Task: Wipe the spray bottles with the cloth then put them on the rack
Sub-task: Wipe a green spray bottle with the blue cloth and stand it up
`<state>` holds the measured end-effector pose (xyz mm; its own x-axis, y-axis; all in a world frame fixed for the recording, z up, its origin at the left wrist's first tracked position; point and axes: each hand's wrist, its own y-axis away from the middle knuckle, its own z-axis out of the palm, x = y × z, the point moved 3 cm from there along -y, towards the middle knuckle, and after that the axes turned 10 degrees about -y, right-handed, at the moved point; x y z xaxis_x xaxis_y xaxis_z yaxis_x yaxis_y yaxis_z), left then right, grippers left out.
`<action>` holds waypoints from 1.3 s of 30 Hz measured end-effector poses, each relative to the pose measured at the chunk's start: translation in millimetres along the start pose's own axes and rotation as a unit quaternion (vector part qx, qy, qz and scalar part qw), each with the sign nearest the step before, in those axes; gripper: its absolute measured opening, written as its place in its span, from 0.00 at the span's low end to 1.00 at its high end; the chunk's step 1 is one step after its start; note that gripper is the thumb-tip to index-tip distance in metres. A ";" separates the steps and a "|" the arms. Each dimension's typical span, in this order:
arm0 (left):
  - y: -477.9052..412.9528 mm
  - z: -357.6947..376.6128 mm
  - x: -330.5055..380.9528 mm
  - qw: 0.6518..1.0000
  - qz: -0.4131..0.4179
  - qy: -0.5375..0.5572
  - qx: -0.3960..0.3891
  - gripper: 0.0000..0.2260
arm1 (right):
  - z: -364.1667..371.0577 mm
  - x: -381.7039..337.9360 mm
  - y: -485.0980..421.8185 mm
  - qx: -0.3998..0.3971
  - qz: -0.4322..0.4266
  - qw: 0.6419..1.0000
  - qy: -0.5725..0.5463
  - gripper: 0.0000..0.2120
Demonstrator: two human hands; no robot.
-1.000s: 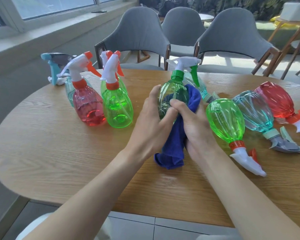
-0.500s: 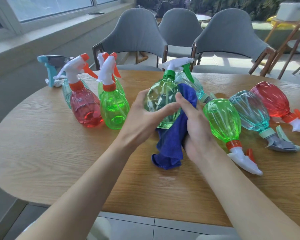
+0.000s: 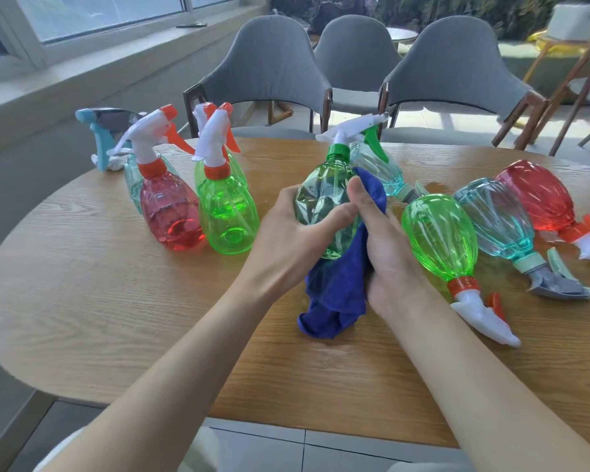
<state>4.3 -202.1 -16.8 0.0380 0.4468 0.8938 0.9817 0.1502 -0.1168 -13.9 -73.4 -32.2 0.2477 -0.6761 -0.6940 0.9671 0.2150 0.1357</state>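
**Green-capped bottle gripped in both hands, cloth at its side**

The left hand [image 3: 286, 240] curls around the body of a spray bottle [image 3: 321, 206], with the thumb lying across the front and the fingers hidden behind. The bottle is clear plastic with a pale green tint and ribbed, faceted sides. It has a bright green collar, a white spray head and a green trigger. It leans slightly, with the nozzle pointing away and to the right. Whether its base touches the worktop [image 3: 116, 301] cannot be told.

The right hand [image 3: 385, 253] grips a dark blue cloth [image 3: 334, 291] and presses it against the bottle's right side, with the thumb tip on the plastic. The loose end of the cloth hangs below both hands and bunches on the worktop.

Just left of the left hand stand an upright green bottle [image 3: 227, 216] and an upright red bottle [image 3: 171, 212], both with white heads and orange collars. Just right of the right hand, 3 bottles lie on their sides in a row: a lying green bottle [image 3: 440, 233], a teal bottle [image 3: 494, 219] and a lying red bottle [image 3: 539, 195]. Grey chairs [image 3: 273, 63] stand beyond the hands.
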 end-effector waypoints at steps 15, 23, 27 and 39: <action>2.4 0.2 -2.1 0.999 0.017 -0.001 -0.029 0.29 | -2.3 1.5 -4.7 -0.002 -0.039 0.997 0.067 0.24; -12.1 4.0 -14.8 0.995 -0.048 0.084 -0.003 0.28 | -1.3 5.0 -3.8 -0.016 -0.080 0.983 0.163 0.19; -14.8 5.2 -16.3 0.976 -0.089 0.198 -0.027 0.30 | 7.1 6.5 4.1 -0.049 -0.166 0.936 0.306 0.20; 6.1 13.2 -3.6 0.999 0.022 0.037 -0.005 0.19 | -3.1 -11.9 -7.7 0.004 -0.185 0.933 0.308 0.27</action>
<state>7.6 -191.2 -26.4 0.0955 0.3858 0.9176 0.9807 0.1217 -0.1532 -24.5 -64.8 -27.2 -0.1803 -0.1688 -0.9690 0.9810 0.0403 -0.1895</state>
